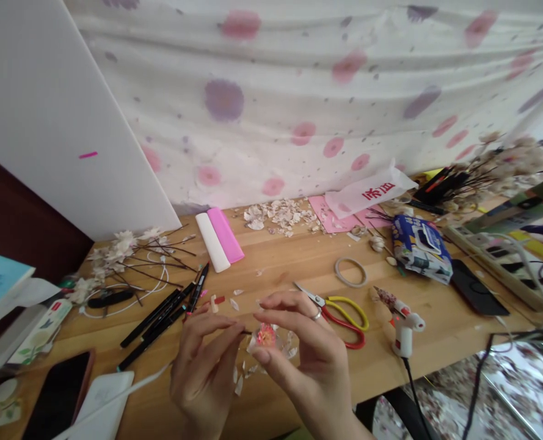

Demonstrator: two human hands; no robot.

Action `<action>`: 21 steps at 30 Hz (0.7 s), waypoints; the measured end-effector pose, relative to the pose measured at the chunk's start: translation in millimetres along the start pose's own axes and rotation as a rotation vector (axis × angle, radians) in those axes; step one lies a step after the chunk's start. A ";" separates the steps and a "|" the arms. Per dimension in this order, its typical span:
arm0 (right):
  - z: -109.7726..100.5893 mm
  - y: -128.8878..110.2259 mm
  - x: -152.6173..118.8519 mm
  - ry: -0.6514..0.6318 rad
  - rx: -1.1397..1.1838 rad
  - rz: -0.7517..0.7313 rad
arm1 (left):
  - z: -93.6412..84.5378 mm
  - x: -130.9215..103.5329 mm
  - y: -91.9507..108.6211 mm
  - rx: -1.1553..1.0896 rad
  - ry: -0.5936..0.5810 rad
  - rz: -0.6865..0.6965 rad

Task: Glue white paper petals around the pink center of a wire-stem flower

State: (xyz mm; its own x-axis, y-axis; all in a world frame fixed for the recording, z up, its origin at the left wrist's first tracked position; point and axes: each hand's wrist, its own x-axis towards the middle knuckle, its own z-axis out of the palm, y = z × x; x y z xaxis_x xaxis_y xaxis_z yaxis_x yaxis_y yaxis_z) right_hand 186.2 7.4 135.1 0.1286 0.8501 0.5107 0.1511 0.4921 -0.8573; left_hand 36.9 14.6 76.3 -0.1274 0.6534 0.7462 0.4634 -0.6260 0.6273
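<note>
Over the front of the wooden table [271, 281], a small pink flower [266, 335] with pale petals sits between the fingertips of my right hand [305, 354]. My left hand [207, 360] pinches its thin dark stem [247, 332], just left of the bloom. The thumb and fingers of the right hand cup the flower's edge and partly hide its petals. Loose petals [239, 385] lie below and around both hands. Just right of my right hand rest scissors [344, 315] with one yellow and one red handle.
A hot glue gun [403, 330] stands at the right, its cable running off the table edge. Black markers [161, 315] and finished flowers [124, 256] lie left. Dried petals [280, 217], crepe paper rolls [220, 239], tape [350, 272] and a wipes pack [421, 247] are farther back.
</note>
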 end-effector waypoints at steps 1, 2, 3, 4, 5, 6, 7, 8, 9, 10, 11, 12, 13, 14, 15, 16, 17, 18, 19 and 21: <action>0.7 0.5 0.0 -0.006 0.000 0.000 | 0.0 0.7 0.8 0.013 0.012 0.005; 1.5 1.2 0.0 -0.011 -0.001 -0.001 | 0.0 1.3 1.5 0.021 0.008 0.010; 2.4 2.1 -0.1 -0.013 -0.003 -0.003 | -0.2 1.8 2.0 0.024 0.002 0.019; 3.3 3.0 -0.2 -0.013 -0.008 -0.006 | -0.4 2.2 2.2 0.023 -0.002 0.033; 4.2 3.8 -0.2 -0.014 -0.015 -0.010 | -0.6 2.6 2.4 0.020 -0.010 0.048; 5.1 4.6 -0.1 -0.015 -0.023 -0.015 | -0.7 3.0 2.4 0.016 -0.017 0.062; 6.0 5.2 0.1 -0.014 -0.032 -0.021 | -0.8 3.4 2.5 0.013 -0.023 0.073; 6.9 5.7 0.5 -0.013 -0.041 -0.026 | -0.8 3.7 2.5 0.009 -0.024 0.082; 7.9 6.0 0.8 -0.012 -0.052 -0.031 | -0.6 4.0 2.5 0.005 -0.023 0.090; 8.9 6.2 1.2 -0.011 -0.063 -0.038 | -0.4 4.1 2.4 0.001 -0.023 0.094; 10.0 6.4 1.4 -0.010 -0.073 -0.042 | 0.0 4.2 2.3 -0.003 -0.024 0.097; 11.2 6.7 1.5 -0.009 -0.081 -0.047 | 0.3 4.1 2.1 -0.002 -0.023 0.099; 12.3 7.2 1.2 -0.011 -0.088 -0.051 | 0.7 4.0 1.7 0.000 -0.024 0.100; 13.4 7.9 0.7 -0.017 -0.093 -0.054 | 1.1 3.9 1.1 0.004 -0.022 0.098; 14.2 8.9 -0.1 -0.025 -0.100 -0.058 | 1.4 3.8 0.2 0.011 -0.019 0.094; 14.8 10.0 -1.2 -0.034 -0.111 -0.059 | 1.6 3.6 -1.0 0.017 -0.010 0.097; 15.0 11.2 -2.5 -0.040 -0.130 -0.063 | 1.7 3.4 -2.3 0.021 0.002 0.106; 14.8 12.4 -3.9 -0.039 -0.160 -0.077 | 1.7 3.1 -3.7 0.023 0.010 0.116; 14.2 13.6 -5.2 -0.031 -0.203 -0.106 | 1.6 2.8 -5.0 0.023 0.016 0.117; 12.3 15.5 -7.3 0.002 -0.331 -0.213 | 1.1 1.7 -7.0 0.018 0.024 0.101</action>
State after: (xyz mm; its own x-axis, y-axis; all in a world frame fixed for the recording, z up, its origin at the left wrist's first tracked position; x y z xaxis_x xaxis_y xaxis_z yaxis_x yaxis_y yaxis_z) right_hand 175.5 11.1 117.2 0.0627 0.7351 0.6751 0.4825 0.5697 -0.6653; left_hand 34.4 20.6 72.9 -0.1001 0.5772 0.8105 0.4905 -0.6801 0.5449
